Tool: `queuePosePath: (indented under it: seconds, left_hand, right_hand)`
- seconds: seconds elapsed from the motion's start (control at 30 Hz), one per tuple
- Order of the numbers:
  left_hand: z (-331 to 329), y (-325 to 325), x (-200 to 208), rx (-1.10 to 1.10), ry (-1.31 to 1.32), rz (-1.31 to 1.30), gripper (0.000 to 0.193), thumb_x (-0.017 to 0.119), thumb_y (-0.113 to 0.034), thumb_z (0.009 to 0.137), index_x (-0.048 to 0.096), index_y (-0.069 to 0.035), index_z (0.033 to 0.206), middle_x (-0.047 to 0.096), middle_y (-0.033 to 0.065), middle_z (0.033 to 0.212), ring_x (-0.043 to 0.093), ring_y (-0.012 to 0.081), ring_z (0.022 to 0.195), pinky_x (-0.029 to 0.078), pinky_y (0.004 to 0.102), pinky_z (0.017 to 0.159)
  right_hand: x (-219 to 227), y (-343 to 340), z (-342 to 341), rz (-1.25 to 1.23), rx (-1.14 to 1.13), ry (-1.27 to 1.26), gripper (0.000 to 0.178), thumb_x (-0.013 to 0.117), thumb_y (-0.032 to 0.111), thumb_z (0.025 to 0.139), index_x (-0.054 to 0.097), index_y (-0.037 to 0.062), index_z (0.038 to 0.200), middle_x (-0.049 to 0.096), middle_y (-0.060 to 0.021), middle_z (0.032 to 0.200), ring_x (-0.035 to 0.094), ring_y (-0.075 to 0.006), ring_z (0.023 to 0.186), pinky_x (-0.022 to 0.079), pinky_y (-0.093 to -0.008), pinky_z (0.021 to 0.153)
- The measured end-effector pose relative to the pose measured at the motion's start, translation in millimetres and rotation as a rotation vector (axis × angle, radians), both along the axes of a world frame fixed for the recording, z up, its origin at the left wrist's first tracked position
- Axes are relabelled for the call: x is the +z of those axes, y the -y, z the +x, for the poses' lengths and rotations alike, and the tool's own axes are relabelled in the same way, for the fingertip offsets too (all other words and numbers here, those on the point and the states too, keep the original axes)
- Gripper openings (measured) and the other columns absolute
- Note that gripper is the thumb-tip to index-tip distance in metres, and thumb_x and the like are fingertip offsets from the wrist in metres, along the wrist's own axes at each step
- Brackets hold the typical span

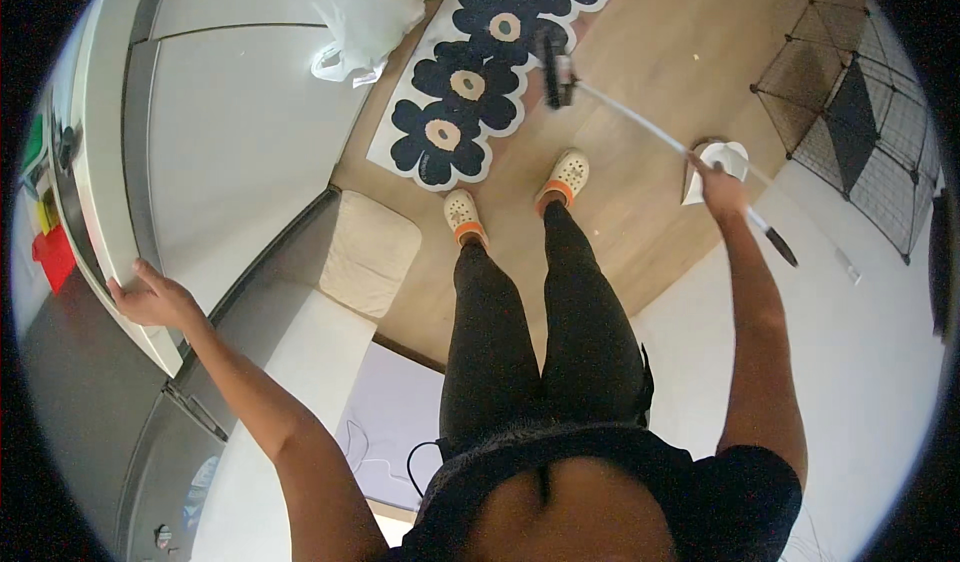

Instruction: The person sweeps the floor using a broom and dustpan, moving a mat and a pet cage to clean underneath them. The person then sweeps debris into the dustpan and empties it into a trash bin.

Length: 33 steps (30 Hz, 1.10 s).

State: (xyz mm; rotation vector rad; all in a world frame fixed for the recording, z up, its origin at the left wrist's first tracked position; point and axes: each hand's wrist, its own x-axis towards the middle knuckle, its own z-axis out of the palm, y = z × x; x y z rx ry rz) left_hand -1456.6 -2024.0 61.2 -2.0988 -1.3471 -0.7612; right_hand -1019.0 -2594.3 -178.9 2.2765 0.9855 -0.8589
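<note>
My right hand (722, 190) is closed round the pale pole (640, 120) of a broom, which slants up to the left from its black grip (780, 246). The dark broom head (556, 70), smeared by motion, is over the edge of the flowered mat. Just behind my right hand, a white dustpan (734, 158) stands by the wall, partly hidden. My left hand (155, 297) rests on the near corner of a white countertop (118, 192), thumb and fingers apart, holding nothing loose.
A black-and-white flower mat (398, 150) lies on the wood floor (630, 212). At right stands a black wire-grid rack (850, 112). Left are grey cabinets (250, 112), a white plastic bag (365, 22) and red cloth-like item (55, 259). A beige cushion (370, 247) sits near my feet.
</note>
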Motion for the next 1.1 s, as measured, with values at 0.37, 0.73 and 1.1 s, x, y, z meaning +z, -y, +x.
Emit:
queuePosePath:
  seconds: [0.37, 0.73, 1.1]
  left_hand:
    - [108.0, 186.4, -115.4, -0.265, 0.008, -0.609, 0.057, 0.064, -0.019, 0.071, 0.037, 0.001, 0.116, 0.033, 0.0194, 0.118, 0.03, 0.0343, 0.112, 0.02, 0.0449, 0.097]
    - [116.7, 214.8, -156.5, -0.318, 0.2, -1.475, 0.037, 0.057, -0.014, 0.078, 0.046, 0.001, 0.11, 0.046, 0.0162, 0.102, 0.044, 0.0282, 0.097, 0.036, 0.0347, 0.084]
    - [13.4, 275.1, -216.2, -0.144, -0.044, -1.963, 0.036, 0.05, -0.028, 0.084, 0.052, 0.0, 0.106, 0.053, 0.0186, 0.105, 0.051, 0.0289, 0.098, 0.039, 0.0361, 0.086]
  right_hand:
    - [41.3, -75.1, -48.3, 0.167, 0.02, -0.074, 0.052, 0.04, 0.009, 0.081, 0.035, 0.0357, 0.126, 0.055, -0.0131, 0.084, 0.06, -0.0278, 0.064, 0.049, -0.0398, 0.055]
    - [-64.8, -216.6, -145.2, 0.242, 0.036, -0.399, 0.033, 0.039, 0.028, 0.086, 0.055, 0.0072, 0.106, 0.058, -0.0142, 0.092, 0.06, -0.0314, 0.079, 0.049, -0.0388, 0.062]
    - [32.9, 65.3, 104.5, -0.208, -0.021, 0.198, 0.052, 0.034, 0.01, 0.086, 0.024, 0.0351, 0.131, 0.056, -0.0148, 0.089, 0.061, -0.0296, 0.069, 0.051, -0.04, 0.057]
